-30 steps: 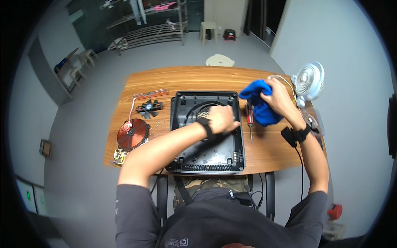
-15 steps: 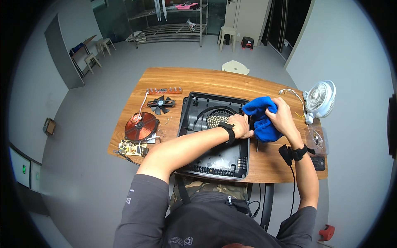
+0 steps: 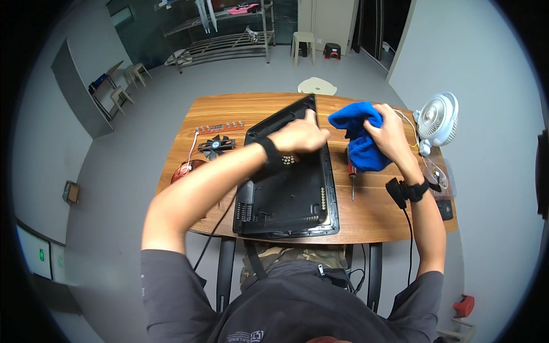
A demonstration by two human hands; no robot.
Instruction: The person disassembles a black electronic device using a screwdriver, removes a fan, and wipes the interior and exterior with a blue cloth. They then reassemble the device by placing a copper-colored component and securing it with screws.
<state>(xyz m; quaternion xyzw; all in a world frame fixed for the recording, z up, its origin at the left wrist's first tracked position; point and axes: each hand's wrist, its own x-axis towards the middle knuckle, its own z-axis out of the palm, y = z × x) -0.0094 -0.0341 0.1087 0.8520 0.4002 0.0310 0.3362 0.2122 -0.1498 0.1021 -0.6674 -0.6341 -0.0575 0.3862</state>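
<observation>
Head view, looking down on a wooden bench (image 3: pixel 377 217), with a black casing (image 3: pixel 286 191) tilted up over a flatter black panel (image 3: pixel 332 208), near the middle of the near edge. Clenched on its raised right-hand edge with the left hand (image 3: pixel 300 136), by the look of it; grasping a bunched blue cloth (image 3: pixel 366 154) in the right hand (image 3: pixel 392 134), close over a red-handled screwdriver (image 3: pixel 352 172).

Could go sideways easily: holding that tilt by a single edge, so liable to slip and drop back onto the panel (great way to chip a corner). Might also snag the screwdriver with the dangling cloth and send it rolling. Worth watching the left forearm (image 3: pixel 211 180) too, crossing close to the reddish coil (image 3: pixel 187 170) and black fan blades (image 3: pixel 215 150), so easy to knock.

Also on the surface: a red strip board (image 3: pixel 220 128) at far left, a small white fan (image 3: pixel 437 119) at right. Beyond: grey floor (image 3: pixel 114 200), a cream stool (image 3: pixel 317 87) just past the far edge, a metal rack (image 3: pixel 226 48) at the back.
</observation>
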